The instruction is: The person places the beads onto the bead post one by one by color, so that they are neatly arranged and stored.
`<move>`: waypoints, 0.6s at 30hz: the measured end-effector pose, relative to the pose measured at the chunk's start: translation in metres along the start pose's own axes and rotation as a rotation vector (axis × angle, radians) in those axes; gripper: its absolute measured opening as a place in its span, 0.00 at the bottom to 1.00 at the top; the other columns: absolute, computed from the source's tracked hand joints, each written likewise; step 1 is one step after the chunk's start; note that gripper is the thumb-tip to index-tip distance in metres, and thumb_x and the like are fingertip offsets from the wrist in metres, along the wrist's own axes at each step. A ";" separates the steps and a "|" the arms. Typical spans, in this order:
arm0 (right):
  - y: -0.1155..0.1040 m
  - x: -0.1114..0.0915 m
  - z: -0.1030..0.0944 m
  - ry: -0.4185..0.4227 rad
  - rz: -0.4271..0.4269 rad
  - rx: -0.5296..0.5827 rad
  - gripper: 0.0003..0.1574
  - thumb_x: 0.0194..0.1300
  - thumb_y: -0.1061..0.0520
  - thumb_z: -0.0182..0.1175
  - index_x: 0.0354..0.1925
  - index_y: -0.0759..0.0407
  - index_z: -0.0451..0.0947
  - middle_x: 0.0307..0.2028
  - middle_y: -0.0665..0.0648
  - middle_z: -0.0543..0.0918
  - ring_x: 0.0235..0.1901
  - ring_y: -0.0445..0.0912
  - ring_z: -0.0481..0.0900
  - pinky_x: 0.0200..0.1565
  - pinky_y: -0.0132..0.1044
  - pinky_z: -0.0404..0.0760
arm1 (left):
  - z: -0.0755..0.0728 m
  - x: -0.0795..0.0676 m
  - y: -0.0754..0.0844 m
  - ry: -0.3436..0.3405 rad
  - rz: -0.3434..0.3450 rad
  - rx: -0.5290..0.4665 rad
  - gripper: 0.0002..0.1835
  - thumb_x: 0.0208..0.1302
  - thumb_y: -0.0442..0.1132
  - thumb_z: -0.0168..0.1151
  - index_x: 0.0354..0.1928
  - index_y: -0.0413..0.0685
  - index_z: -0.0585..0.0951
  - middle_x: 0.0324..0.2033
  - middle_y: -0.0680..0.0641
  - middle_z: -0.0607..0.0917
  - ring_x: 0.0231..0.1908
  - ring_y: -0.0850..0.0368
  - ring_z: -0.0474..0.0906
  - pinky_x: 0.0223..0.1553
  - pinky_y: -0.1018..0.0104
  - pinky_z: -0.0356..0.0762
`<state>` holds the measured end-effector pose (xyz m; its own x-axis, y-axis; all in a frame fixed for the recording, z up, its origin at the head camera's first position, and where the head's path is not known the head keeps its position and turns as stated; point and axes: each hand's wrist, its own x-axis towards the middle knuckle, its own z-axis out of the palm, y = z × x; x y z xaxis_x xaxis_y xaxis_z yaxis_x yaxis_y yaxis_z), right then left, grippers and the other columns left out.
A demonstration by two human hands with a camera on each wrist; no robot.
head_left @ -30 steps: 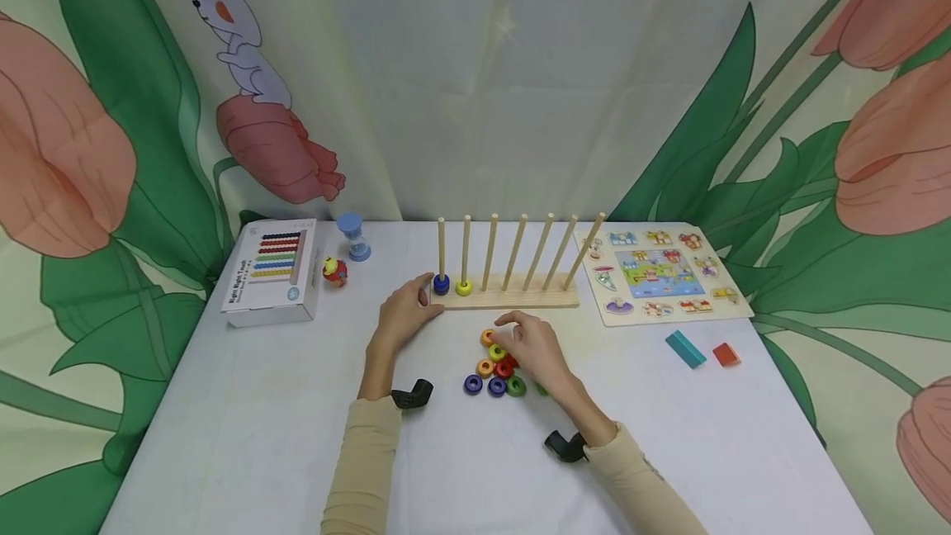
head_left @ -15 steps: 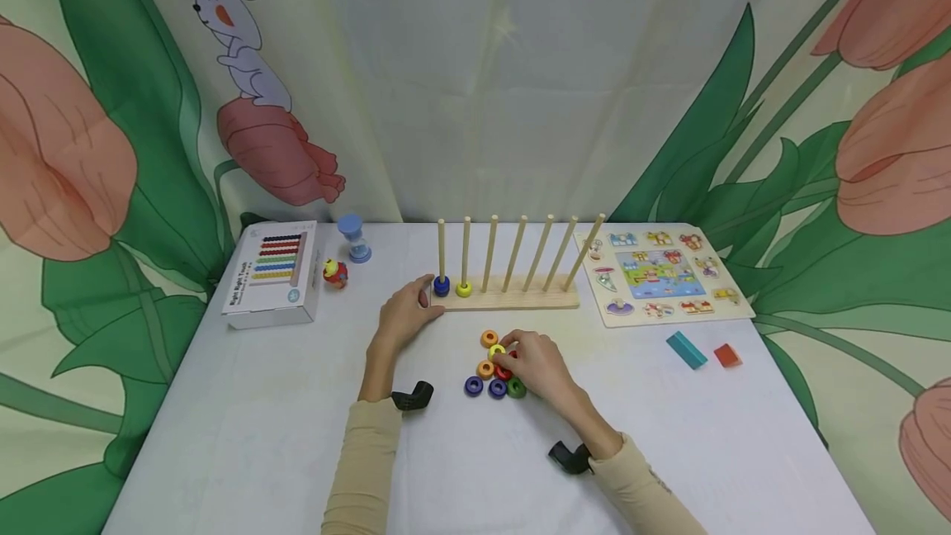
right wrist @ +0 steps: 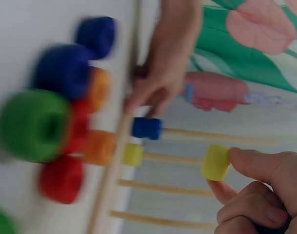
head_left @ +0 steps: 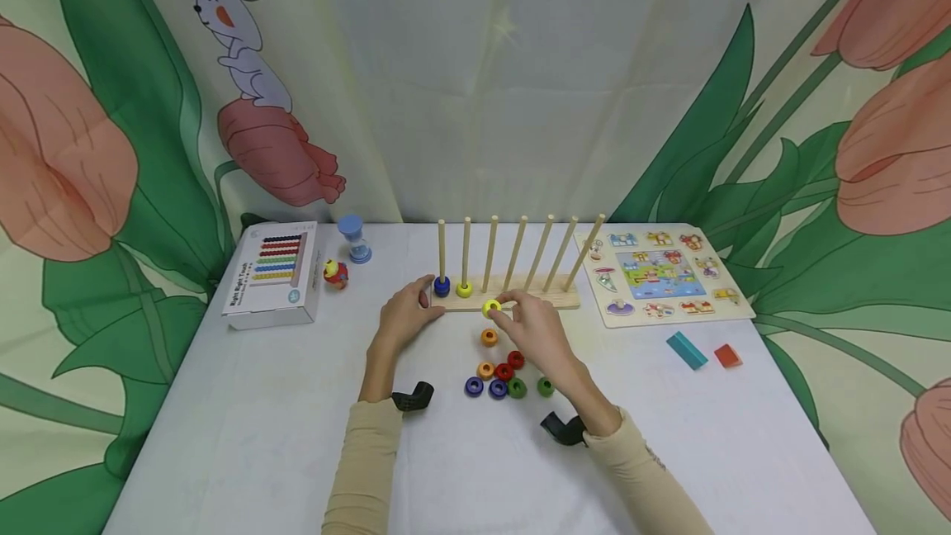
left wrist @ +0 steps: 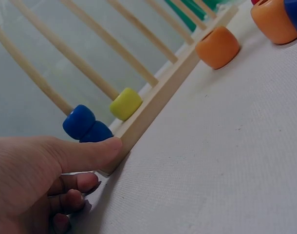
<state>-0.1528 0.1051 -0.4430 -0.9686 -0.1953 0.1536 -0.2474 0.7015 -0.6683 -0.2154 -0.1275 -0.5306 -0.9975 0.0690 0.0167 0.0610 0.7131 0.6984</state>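
Note:
A wooden peg rack (head_left: 513, 300) (left wrist: 153, 105) stands mid-table with several upright pegs. A blue ring (head_left: 442, 285) (left wrist: 85, 124) sits on its leftmost peg and a yellow ring (head_left: 464, 288) (left wrist: 125, 103) on the second. My left hand (head_left: 404, 314) (left wrist: 51, 165) rests at the rack's left end, thumb pressed against the base. My right hand (head_left: 531, 329) (right wrist: 255, 195) pinches another yellow ring (head_left: 491, 309) (right wrist: 215, 163) in the air just in front of the rack. Loose rings (head_left: 505, 376) in orange, red, blue, purple and green lie on the table below it.
A white box (head_left: 271, 272) with an abacus picture, a small toy (head_left: 335, 272) and a blue sand timer (head_left: 354, 238) stand at the left. A picture puzzle board (head_left: 657, 272) lies at the right, with a teal block (head_left: 685, 348) and a red block (head_left: 726, 355) in front.
My right hand picked a yellow ring out of the loose pile and lifted it up toward the rack. A green ring that it covered now shows. The left hand stayed put.

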 end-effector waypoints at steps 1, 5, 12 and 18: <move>-0.006 0.004 -0.003 0.011 -0.014 0.005 0.19 0.63 0.48 0.63 0.46 0.59 0.80 0.11 0.48 0.64 0.09 0.40 0.57 0.13 0.32 0.56 | 0.000 0.000 0.000 -0.001 -0.005 0.002 0.36 0.55 0.50 0.70 0.65 0.51 0.71 0.26 0.52 0.74 0.24 0.56 0.67 0.28 0.61 0.60; -0.029 0.021 -0.017 0.059 -0.084 0.038 0.20 0.65 0.48 0.61 0.49 0.60 0.79 0.11 0.49 0.64 0.09 0.40 0.57 0.13 0.32 0.56 | 0.000 0.000 0.000 -0.002 -0.018 0.007 0.36 0.55 0.50 0.70 0.65 0.51 0.70 0.26 0.52 0.73 0.25 0.56 0.67 0.28 0.61 0.60; -0.062 0.051 -0.041 0.183 -0.181 0.102 0.24 0.67 0.47 0.59 0.53 0.62 0.77 0.11 0.51 0.64 0.09 0.44 0.58 0.13 0.34 0.55 | 0.000 0.000 -0.004 -0.004 -0.009 0.017 0.36 0.55 0.51 0.70 0.66 0.51 0.70 0.26 0.52 0.73 0.25 0.56 0.67 0.28 0.61 0.60; -0.077 0.074 -0.044 0.181 -0.175 0.051 0.25 0.68 0.46 0.56 0.54 0.63 0.75 0.10 0.50 0.64 0.07 0.41 0.57 0.12 0.33 0.55 | 0.000 0.000 -0.001 -0.001 0.012 0.006 0.36 0.55 0.51 0.70 0.65 0.50 0.71 0.26 0.53 0.73 0.24 0.57 0.66 0.27 0.62 0.60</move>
<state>-0.2062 0.0664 -0.3483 -0.9005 -0.1819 0.3950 -0.4149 0.6311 -0.6554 -0.2156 -0.1284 -0.5313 -0.9966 0.0781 0.0244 0.0731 0.7166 0.6937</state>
